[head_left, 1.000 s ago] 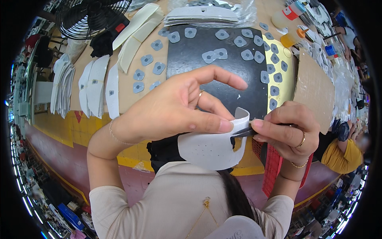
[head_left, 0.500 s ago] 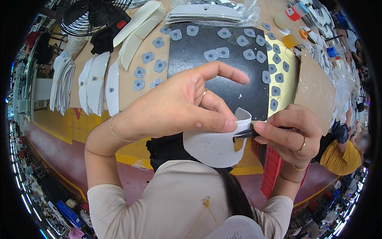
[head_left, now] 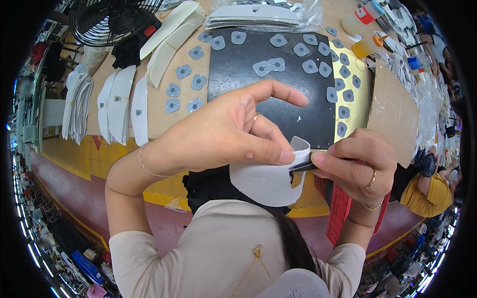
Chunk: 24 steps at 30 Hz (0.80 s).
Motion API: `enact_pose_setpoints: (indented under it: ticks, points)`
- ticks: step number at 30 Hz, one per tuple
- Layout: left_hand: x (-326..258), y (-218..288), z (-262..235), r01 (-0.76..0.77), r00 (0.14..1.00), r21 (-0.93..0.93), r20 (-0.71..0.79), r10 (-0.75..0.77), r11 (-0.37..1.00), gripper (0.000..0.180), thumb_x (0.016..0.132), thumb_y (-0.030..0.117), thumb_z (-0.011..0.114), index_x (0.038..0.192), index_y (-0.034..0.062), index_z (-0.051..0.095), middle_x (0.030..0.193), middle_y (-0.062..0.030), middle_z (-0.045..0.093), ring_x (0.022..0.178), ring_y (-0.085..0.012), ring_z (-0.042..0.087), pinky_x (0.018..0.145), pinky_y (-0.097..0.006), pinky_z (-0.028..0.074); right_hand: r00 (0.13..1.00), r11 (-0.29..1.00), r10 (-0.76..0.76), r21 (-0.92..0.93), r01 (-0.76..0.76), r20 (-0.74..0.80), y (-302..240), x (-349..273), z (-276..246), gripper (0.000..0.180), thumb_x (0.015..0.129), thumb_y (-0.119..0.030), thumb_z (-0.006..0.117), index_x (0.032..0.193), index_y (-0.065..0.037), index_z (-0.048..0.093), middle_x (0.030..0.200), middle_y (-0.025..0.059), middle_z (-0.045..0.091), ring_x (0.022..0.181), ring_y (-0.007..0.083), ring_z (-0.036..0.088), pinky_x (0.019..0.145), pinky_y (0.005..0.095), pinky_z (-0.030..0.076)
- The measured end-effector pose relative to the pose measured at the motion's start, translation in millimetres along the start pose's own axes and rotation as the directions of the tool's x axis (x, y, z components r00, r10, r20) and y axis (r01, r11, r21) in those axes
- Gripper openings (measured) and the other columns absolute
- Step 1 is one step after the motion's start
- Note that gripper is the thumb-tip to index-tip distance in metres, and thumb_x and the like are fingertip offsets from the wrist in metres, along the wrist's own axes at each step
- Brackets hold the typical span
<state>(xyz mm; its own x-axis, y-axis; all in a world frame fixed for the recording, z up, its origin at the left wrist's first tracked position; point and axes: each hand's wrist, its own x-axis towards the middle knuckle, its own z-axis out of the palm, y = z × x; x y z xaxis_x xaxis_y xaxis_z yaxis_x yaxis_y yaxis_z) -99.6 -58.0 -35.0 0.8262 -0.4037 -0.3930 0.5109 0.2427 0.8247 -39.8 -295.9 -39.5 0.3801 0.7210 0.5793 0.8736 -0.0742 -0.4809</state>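
Note:
A thin white cut-out sheet piece [head_left: 256,181] with small dark specks hangs over my lap, its upper end curled over. My left hand [head_left: 238,129] pinches that curled edge between thumb and a finger, while its index finger stretches out free. In my right hand [head_left: 360,161], thumb and fingers close on slim black pointed tweezers [head_left: 304,167]. Their tip touches the sheet beside its notched right edge. The tweezers' rear part is hidden in my fingers.
Several grey rounded patches [head_left: 278,40] lie over a black mat [head_left: 258,47], the brown table and a gold sheet [head_left: 357,107]. Stacks of white pieces [head_left: 119,99], a fan [head_left: 112,22], glue bottles [head_left: 367,47] and cardboard [head_left: 395,109] stand around. A red basket [head_left: 343,208] is below my right hand.
My right hand and the tweezers have shifted slightly left, with the tip further in against the white sheet piece. My left hand keeps its pinch almost unmoved.

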Motion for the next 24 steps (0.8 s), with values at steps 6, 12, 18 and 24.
enact_pose_setpoints:
  ticks: [6,12,18,24]
  points:
    - [-0.7,1.8,1.9,0.04,0.999,-0.006,0.018,-0.04,0.999,0.069,0.08,-0.008,0.072,0.14,-0.0026,0.037,0.084,-0.0126,0.073,0.074,-0.0087,0.068,0.067,-0.019,0.051,0.998,0.997,-0.059,0.057,0.061,-0.033,7.3,-3.1,-3.1,0.026,0.058,-0.011,0.076,0.084,-0.009,0.079,0.078,-0.0009,0.064,0.052,0.0115,0.052,0.045,0.0253,0.037]
    - [-0.7,4.1,5.7,-0.024,0.998,-0.019,-0.066,0.023,1.0,0.065,0.08,-0.009,0.071,0.137,-0.002,0.041,0.087,-0.0136,0.073,0.075,-0.0092,0.068,0.066,-0.017,0.049,0.967,0.975,0.063,0.222,-0.007,-0.247,6.7,-20.9,-18.2,0.029,0.06,-0.012,0.08,0.088,-0.004,0.078,0.079,0.0033,0.06,0.06,0.0123,0.055,0.052,0.0232,0.039]
    - [-8.7,-20.8,9.2,-0.317,0.928,0.049,-0.189,0.321,0.947,0.055,0.089,-0.007,0.062,0.138,0.0002,0.038,0.104,-0.0095,0.061,0.09,-0.0114,0.066,0.071,-0.018,0.051,0.809,0.893,0.45,0.181,-0.412,-0.38,-21.5,-40.0,23.7,0.044,0.062,-0.004,0.087,0.105,-0.004,0.076,0.092,0.0037,0.056,0.074,0.012,0.056,0.062,0.0227,0.044]
    - [1.2,-45.9,13.5,-0.666,0.731,0.045,-0.155,0.664,0.744,0.054,0.087,-0.015,0.056,0.137,-0.0011,0.037,0.107,-0.0108,0.051,0.109,-0.0218,0.064,0.086,-0.024,0.053,0.838,0.921,0.383,0.098,-0.376,-0.389,-23.0,-29.0,38.4,0.044,0.064,-0.003,0.085,0.106,-0.005,0.075,0.093,0.0031,0.055,0.075,0.0114,0.055,0.062,0.023,0.043]
